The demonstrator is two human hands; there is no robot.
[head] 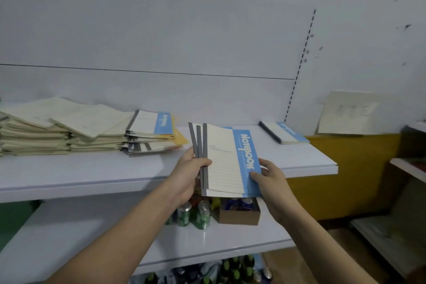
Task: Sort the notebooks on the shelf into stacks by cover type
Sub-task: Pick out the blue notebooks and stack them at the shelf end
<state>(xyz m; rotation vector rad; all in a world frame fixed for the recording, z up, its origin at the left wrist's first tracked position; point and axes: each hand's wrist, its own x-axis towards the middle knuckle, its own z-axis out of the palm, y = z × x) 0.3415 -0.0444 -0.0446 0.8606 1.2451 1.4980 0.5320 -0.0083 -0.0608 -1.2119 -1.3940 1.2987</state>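
Note:
I hold a small bundle of blue-and-cream notebooks [227, 161] with grey spines, fanned slightly, in front of the white shelf [92, 168]. My left hand [189, 174] grips the spine side and my right hand [268, 180] grips the blue edge. On the shelf's left lie stacks of plain cream notebooks [34, 131], then a mixed pile topped by a blue-and-cream notebook [149, 125] with an orange cover showing under it. One blue-and-cream notebook [283, 132] lies alone on the shelf's right.
A cream sheet [348, 113] leans on the wall at the right above a yellow panel [345, 168]. The lower shelf carries green cans [193, 214] and a cardboard box [239, 214] of cans. Bottles stand below.

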